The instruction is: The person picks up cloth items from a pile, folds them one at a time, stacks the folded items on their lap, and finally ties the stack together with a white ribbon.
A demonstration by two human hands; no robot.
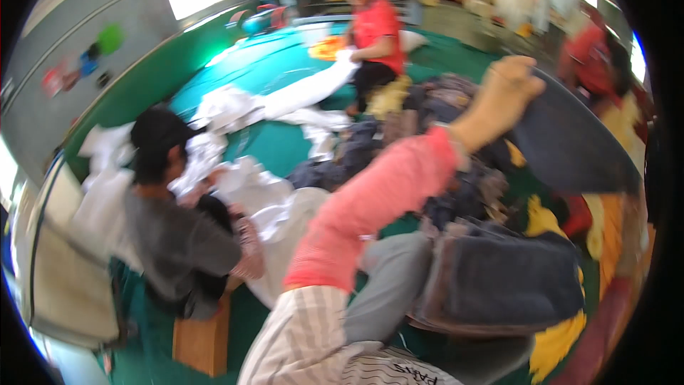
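My left hand (pixel 501 96), in a pink sleeve cover, is raised at the upper right with its fingers closed on the edge of a dark navy cloth (pixel 573 135). The cloth hangs out to the right, blurred by motion. Below it a stack of folded dark cloths (pixel 516 278) lies beside my grey-trousered leg (pixel 395 271). Loose dark and brownish cloths (pixel 356 153) are heaped beyond my arm. No part of my right hand shows.
A person in a dark cap (pixel 178 235) sits at the left with white cloth (pixel 249 185). Another in red (pixel 377 32) sits at the back handling white cloth. A wooden block (pixel 203 335) stands at lower left. Yellow cloth (pixel 559 342) lies at right, near a third person (pixel 591 57).
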